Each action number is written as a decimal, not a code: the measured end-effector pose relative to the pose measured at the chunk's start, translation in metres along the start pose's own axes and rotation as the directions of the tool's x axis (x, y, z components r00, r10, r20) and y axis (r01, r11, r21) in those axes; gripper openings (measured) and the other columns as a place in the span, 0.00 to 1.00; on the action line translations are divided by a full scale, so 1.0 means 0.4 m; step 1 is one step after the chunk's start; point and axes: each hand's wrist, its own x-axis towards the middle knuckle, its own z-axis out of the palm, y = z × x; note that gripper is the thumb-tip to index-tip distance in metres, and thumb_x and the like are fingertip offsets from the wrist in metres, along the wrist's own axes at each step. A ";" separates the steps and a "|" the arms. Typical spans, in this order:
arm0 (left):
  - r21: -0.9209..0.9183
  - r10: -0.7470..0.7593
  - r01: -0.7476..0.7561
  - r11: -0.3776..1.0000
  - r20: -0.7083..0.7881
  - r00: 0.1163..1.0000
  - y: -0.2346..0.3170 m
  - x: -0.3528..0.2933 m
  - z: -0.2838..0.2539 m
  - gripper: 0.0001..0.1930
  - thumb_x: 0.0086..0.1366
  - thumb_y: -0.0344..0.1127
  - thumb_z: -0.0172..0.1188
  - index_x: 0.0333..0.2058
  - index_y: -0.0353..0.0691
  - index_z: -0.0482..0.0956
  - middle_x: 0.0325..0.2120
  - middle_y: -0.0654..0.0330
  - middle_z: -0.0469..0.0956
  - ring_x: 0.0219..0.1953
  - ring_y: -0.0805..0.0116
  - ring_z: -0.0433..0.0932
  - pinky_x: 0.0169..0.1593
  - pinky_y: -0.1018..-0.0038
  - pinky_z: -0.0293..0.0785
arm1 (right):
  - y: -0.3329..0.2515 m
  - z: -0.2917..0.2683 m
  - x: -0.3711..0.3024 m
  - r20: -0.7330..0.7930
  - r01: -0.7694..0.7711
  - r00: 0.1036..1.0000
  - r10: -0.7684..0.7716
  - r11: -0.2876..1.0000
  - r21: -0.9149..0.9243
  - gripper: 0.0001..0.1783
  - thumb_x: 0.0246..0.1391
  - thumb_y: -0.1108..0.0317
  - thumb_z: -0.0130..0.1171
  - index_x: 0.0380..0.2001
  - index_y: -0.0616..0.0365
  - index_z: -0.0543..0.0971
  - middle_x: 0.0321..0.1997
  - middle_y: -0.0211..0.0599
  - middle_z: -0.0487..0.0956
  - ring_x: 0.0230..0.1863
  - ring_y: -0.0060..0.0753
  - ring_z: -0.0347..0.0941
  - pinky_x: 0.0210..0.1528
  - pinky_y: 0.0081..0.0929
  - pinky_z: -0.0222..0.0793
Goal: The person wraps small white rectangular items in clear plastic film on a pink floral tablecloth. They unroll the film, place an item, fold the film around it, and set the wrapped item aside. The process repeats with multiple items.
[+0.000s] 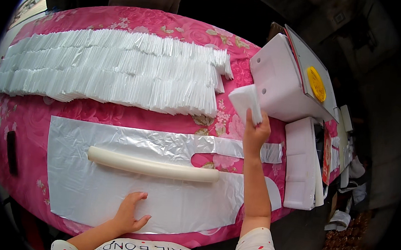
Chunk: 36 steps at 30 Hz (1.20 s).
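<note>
A thin white plastic sheet (148,200) lies spread flat, with a rounded cutout and strip-like ends on its right side. Across its middle rests a smooth cream-coloured rod (151,165), thick and slightly bent in this view. My left hand (129,214) is over the sheet's near part, below the rod, its fingers apart and holding nothing. Raised toward the right, my right hand (257,131) grips a small folded white plastic sheet (246,102) between thumb and fingers. Beyond the spread sheet stand long rows of similar folded white plastic sheets (107,67), packed tightly on edge.
A pink flowered cloth (104,111) covers the table. At the right edge stand a white foam box (276,77) and a second white foam piece (300,164). A yellow round object (316,84) is on a board (327,78) there. Far left lies a dark narrow object (12,152).
</note>
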 end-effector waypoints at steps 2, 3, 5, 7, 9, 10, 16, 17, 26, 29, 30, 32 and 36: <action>0.002 -0.006 0.006 1.000 0.001 1.000 0.001 0.003 0.003 0.33 0.46 0.31 0.66 0.51 0.34 0.61 0.44 0.48 0.70 0.45 0.53 0.71 0.49 0.63 0.66 | 0.090 0.078 0.134 -0.088 0.007 0.996 -0.019 0.990 -0.139 0.10 0.46 0.68 0.62 0.31 0.63 0.77 0.28 0.41 0.76 0.29 0.45 0.72 0.34 0.34 0.67; -0.001 -0.010 0.010 1.000 0.001 1.000 0.003 0.005 0.001 0.33 0.46 0.31 0.66 0.51 0.34 0.61 0.44 0.49 0.70 0.44 0.53 0.71 0.48 0.63 0.67 | 0.134 0.120 0.185 -0.100 -0.032 0.995 0.010 0.976 -0.217 0.09 0.46 0.67 0.62 0.29 0.61 0.77 0.27 0.39 0.76 0.30 0.44 0.72 0.33 0.35 0.67; 0.000 0.002 -0.002 1.000 -0.020 1.000 -0.001 0.004 0.002 0.34 0.45 0.31 0.66 0.51 0.35 0.61 0.43 0.50 0.71 0.41 0.56 0.73 0.46 0.65 0.69 | 0.192 0.200 0.247 -0.107 -0.086 0.993 0.050 0.927 -0.365 0.08 0.45 0.66 0.62 0.27 0.58 0.78 0.26 0.37 0.76 0.31 0.43 0.72 0.33 0.36 0.67; -0.033 -0.032 0.031 0.999 -0.027 0.999 -0.011 -0.004 0.004 0.34 0.45 0.31 0.66 0.51 0.35 0.61 0.43 0.50 0.71 0.41 0.57 0.74 0.45 0.66 0.69 | 0.235 0.268 0.280 -0.099 -0.114 0.992 0.074 0.853 -0.509 0.06 0.43 0.66 0.61 0.26 0.54 0.78 0.26 0.34 0.76 0.32 0.41 0.73 0.32 0.37 0.68; -0.068 -0.056 0.053 0.996 -0.042 0.998 -0.021 -0.011 0.011 0.34 0.45 0.31 0.67 0.51 0.35 0.61 0.43 0.51 0.71 0.40 0.58 0.74 0.45 0.67 0.69 | 0.292 0.324 0.293 -0.091 -0.037 0.996 -0.021 0.809 -0.587 0.06 0.41 0.66 0.61 0.26 0.53 0.78 0.27 0.34 0.77 0.34 0.40 0.73 0.33 0.37 0.69; -0.083 -0.071 0.066 0.994 -0.059 0.996 -0.023 -0.020 0.016 0.34 0.45 0.31 0.67 0.51 0.36 0.61 0.43 0.51 0.72 0.40 0.58 0.75 0.45 0.67 0.70 | 0.299 0.348 0.290 -0.080 0.002 0.995 -0.065 0.784 -0.621 0.06 0.40 0.67 0.61 0.26 0.52 0.79 0.27 0.34 0.77 0.35 0.40 0.73 0.34 0.38 0.69; -0.065 -0.074 0.070 0.995 -0.055 0.996 -0.031 -0.020 0.015 0.34 0.45 0.31 0.67 0.51 0.36 0.61 0.40 0.52 0.74 0.39 0.59 0.75 0.43 0.68 0.71 | 0.364 0.380 0.237 0.292 0.108 0.956 0.002 0.927 -0.360 0.23 0.38 0.68 0.59 0.44 0.56 0.75 0.41 0.40 0.75 0.45 0.43 0.70 0.49 0.35 0.66; -0.071 -0.070 0.066 0.995 -0.055 0.996 -0.032 -0.018 0.016 0.34 0.45 0.31 0.67 0.51 0.36 0.62 0.40 0.52 0.74 0.39 0.59 0.75 0.43 0.68 0.71 | 0.374 0.369 0.230 0.317 0.121 0.948 -0.033 0.957 -0.263 0.26 0.38 0.68 0.59 0.46 0.58 0.74 0.44 0.42 0.74 0.47 0.44 0.69 0.51 0.35 0.65; 0.003 -0.010 0.010 1.000 -0.064 0.998 -0.029 -0.006 0.016 0.33 0.45 0.29 0.66 0.51 0.36 0.61 0.40 0.52 0.75 0.37 0.58 0.76 0.40 0.68 0.74 | 0.342 0.313 0.255 0.540 0.003 0.841 0.035 0.998 -0.070 0.30 0.39 0.67 0.65 0.50 0.56 0.72 0.43 0.41 0.77 0.43 0.38 0.73 0.46 0.29 0.68; 0.010 -0.020 0.020 1.000 -0.065 0.998 -0.024 -0.002 0.014 0.33 0.45 0.29 0.66 0.51 0.37 0.62 0.39 0.53 0.75 0.37 0.59 0.77 0.40 0.68 0.74 | 0.359 0.317 0.268 0.533 -0.044 0.842 0.085 0.995 -0.088 0.29 0.40 0.66 0.67 0.50 0.54 0.73 0.41 0.39 0.78 0.39 0.34 0.74 0.42 0.27 0.69; 0.027 -0.017 0.019 0.999 -0.063 0.998 -0.023 0.000 0.013 0.33 0.45 0.29 0.66 0.51 0.37 0.62 0.39 0.53 0.75 0.37 0.59 0.77 0.40 0.69 0.74 | 0.371 0.319 0.271 0.530 -0.065 0.842 0.096 0.995 -0.076 0.29 0.40 0.65 0.67 0.50 0.54 0.73 0.41 0.39 0.79 0.38 0.32 0.74 0.41 0.26 0.69; 0.060 -0.013 0.017 0.998 -0.060 0.998 -0.022 0.000 0.012 0.32 0.45 0.29 0.66 0.51 0.37 0.62 0.38 0.54 0.76 0.37 0.60 0.77 0.40 0.69 0.74 | 0.380 0.326 0.273 0.521 -0.070 0.848 0.097 0.995 -0.072 0.29 0.41 0.64 0.67 0.50 0.54 0.73 0.40 0.38 0.79 0.37 0.30 0.74 0.40 0.26 0.69; 0.033 -0.022 0.024 0.999 -0.060 0.998 -0.043 -0.016 0.028 0.32 0.45 0.29 0.66 0.51 0.37 0.63 0.37 0.55 0.76 0.36 0.61 0.77 0.40 0.70 0.74 | 0.366 0.332 0.278 0.509 -0.041 0.856 0.097 0.992 -0.121 0.30 0.41 0.65 0.67 0.51 0.53 0.73 0.38 0.36 0.79 0.36 0.29 0.74 0.40 0.25 0.69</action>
